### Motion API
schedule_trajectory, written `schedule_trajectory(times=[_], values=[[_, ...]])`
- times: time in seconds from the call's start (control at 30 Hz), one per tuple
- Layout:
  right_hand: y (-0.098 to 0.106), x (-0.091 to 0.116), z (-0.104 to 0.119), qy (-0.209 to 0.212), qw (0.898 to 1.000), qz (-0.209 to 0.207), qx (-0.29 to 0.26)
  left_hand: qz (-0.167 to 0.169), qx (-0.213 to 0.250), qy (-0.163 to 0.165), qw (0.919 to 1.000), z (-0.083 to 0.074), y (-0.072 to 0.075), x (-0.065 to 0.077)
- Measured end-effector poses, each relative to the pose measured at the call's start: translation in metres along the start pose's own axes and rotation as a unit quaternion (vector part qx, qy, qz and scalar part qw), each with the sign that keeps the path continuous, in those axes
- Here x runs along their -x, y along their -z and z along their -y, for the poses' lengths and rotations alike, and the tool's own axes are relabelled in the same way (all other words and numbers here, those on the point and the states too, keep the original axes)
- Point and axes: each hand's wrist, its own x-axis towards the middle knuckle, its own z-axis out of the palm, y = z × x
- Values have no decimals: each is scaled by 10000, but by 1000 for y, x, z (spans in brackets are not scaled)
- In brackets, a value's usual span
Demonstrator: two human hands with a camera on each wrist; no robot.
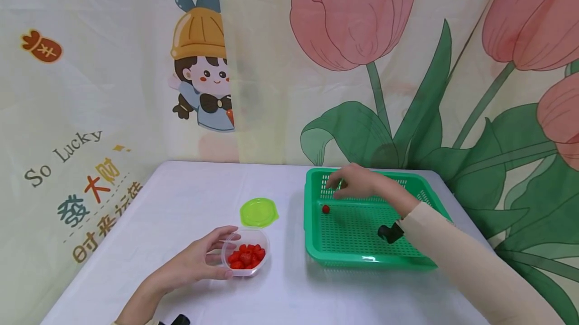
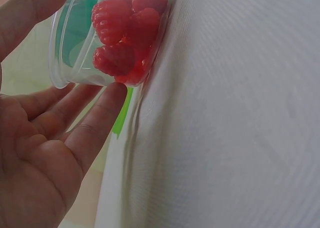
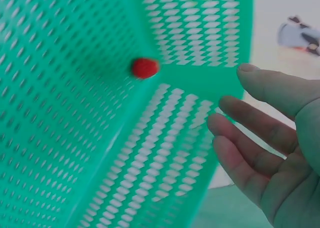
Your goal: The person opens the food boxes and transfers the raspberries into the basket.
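Observation:
A clear plastic tub [image 1: 246, 252] with several raspberries [image 1: 246, 256] inside stands on the table. My left hand [image 1: 199, 259] holds it from the left, thumb on the near side and fingers round the far side. In the left wrist view, fingertips [image 2: 117, 95] touch the tub's wall below the raspberries [image 2: 130, 30]. A green perforated basket [image 1: 371, 260] stands to the right, with a single raspberry [image 1: 326, 209] in its far left corner. Over that corner hovers my right hand [image 1: 355, 183], nothing in its loosely bent fingers. The right wrist view shows its fingertips [image 3: 227, 143] near the basket's rim, apart from the raspberry [image 3: 145, 68].
A bright green lid [image 1: 259, 212] lies on the white table [image 1: 199, 189] just behind the tub. Behind the table hangs a printed cloth [image 1: 267, 89] with tulips and a cartoon figure. The basket's raised walls surround the lone raspberry.

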Motion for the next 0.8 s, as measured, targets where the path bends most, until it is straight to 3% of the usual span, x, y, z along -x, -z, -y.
schedule_trajectory(times=[0.33,0.53,0.8], values=[[2,6,53,597,9956,-700,-184,-12,-16,49,10000,0,0,-1],[-13,-3,80,583,9946,-665,-549,4,66,69,10000,2,0,-1],[-37,-13,108,404,9946,-713,-642,64,155,-60,9998,3,1,-2]])
